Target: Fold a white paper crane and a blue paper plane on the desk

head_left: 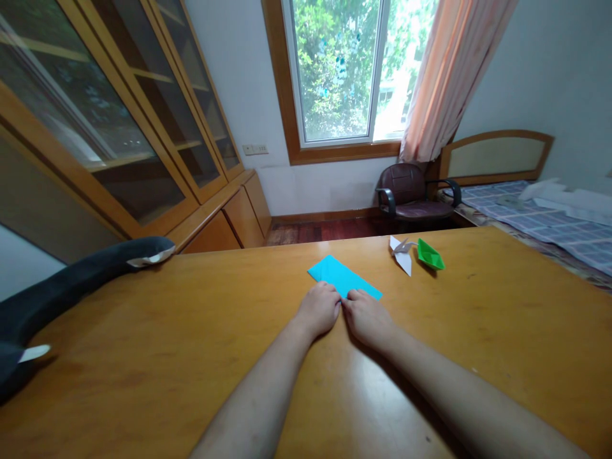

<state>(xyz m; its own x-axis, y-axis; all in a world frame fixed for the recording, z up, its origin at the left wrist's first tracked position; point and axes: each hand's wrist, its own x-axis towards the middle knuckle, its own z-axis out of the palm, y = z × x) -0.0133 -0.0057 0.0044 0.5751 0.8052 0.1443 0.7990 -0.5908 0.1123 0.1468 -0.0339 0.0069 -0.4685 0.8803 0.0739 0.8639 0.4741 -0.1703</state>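
We see a bright blue, flat sheet of folded paper lying on a glossy, yellow-brown wooden tabletop, just beyond our two hands near the middle of the view. It lies slantwise, with a pointed corner to the left and its long side running down to the right. Our left hand and our right hand meet at its near edge, almost touching each other. The fingers of both are curled in and rest on the paper; we cannot tell whether the thumbs pinch it from below, since the knuckles hide the grip.

Farther off to the right, near the far edge, we have a white folded-paper bird and, just beside it, a bright green folded-paper boat; we cannot tell whether the two touch. At our left, a dark, curved object with white parts reaches over the tabletop.

Past the far edge stands a maroon padded chair with black armrests, near a bed with a plaid sheet. Beyond, we see a window, a pink curtain and, left, a wooden cabinet with glass doors.
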